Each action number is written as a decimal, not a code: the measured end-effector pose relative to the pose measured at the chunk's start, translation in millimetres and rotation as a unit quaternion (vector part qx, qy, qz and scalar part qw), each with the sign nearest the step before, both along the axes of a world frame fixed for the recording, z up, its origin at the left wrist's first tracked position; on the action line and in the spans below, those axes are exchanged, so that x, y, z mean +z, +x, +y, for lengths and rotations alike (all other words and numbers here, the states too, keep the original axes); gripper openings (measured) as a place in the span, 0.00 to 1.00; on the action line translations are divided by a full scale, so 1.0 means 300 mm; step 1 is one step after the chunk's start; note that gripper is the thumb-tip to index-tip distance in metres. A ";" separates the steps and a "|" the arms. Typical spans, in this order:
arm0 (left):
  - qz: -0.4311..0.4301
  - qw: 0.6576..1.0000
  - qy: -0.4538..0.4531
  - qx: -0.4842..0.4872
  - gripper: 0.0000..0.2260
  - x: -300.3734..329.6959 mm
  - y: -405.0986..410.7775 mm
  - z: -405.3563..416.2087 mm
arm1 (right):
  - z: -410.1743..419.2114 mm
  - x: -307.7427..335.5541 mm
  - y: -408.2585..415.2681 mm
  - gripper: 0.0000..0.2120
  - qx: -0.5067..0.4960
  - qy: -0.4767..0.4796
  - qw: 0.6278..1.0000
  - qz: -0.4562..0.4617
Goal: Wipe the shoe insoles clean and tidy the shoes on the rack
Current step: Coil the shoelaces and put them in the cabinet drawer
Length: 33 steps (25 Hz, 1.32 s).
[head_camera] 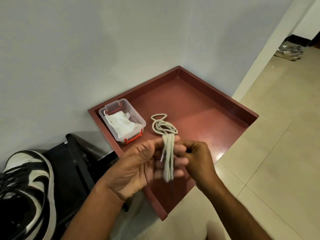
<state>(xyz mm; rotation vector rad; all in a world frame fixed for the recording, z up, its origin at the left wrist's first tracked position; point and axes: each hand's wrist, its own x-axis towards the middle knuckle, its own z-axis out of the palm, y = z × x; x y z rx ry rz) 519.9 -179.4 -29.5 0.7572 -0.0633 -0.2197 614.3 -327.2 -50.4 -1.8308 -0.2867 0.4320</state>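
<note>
Above the near edge of the red tray (216, 104), I see both hands meeting around a bundle of cream shoelace (168, 160). My left hand (138, 163) lies palm up with the fingers stretched out flat, and the lace is wound across them in several parallel strands running from the fingertips toward the palm; the hand is a little blurred. One white tip of the lace sticks out near the middle of the bundle. My right hand (199, 156) comes in from the other side with its fingers curled, pinching the strands against the left fingers.

The lace looks thick, round and woven, off-white, without obvious dirt. A 2nd lace (161, 125) of the same colour lies on the tray floor just beyond the hands, coiled loosely in a few loops.

Beside that coil, in the tray's corner against the wall, stands a clear plastic box (131, 111) with red clips, and crumpled white wipes (121, 124) lie inside it.

At the lower left, a black and white sneaker (34, 184) with black laces rests on a dark rack (79, 161). Far off on the tiled floor (277, 135), by a doorway, sits a pair of grey sneakers (290, 51).
</note>
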 end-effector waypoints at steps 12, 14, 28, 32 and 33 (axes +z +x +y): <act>0.101 0.942 0.309 0.083 0.34 -0.025 -0.003 0.044 | -0.009 0.128 0.035 0.10 0.084 0.103 0.986 -0.105; 0.093 0.968 0.232 -0.012 0.40 -0.019 -0.017 0.047 | -0.018 0.112 0.048 0.08 0.038 0.110 0.990 -0.078; 0.161 0.947 0.000 0.279 0.15 -0.021 0.055 -0.037 | 0.050 0.027 -0.062 0.07 0.025 0.224 0.880 0.419; 0.167 0.936 -0.068 0.301 0.16 -0.029 0.057 -0.027 | 0.052 0.028 -0.068 0.06 0.008 0.257 0.838 0.481; 0.170 0.934 -0.076 0.304 0.16 -0.030 0.057 -0.028 | 0.054 0.034 -0.070 0.06 -0.001 0.252 0.843 0.476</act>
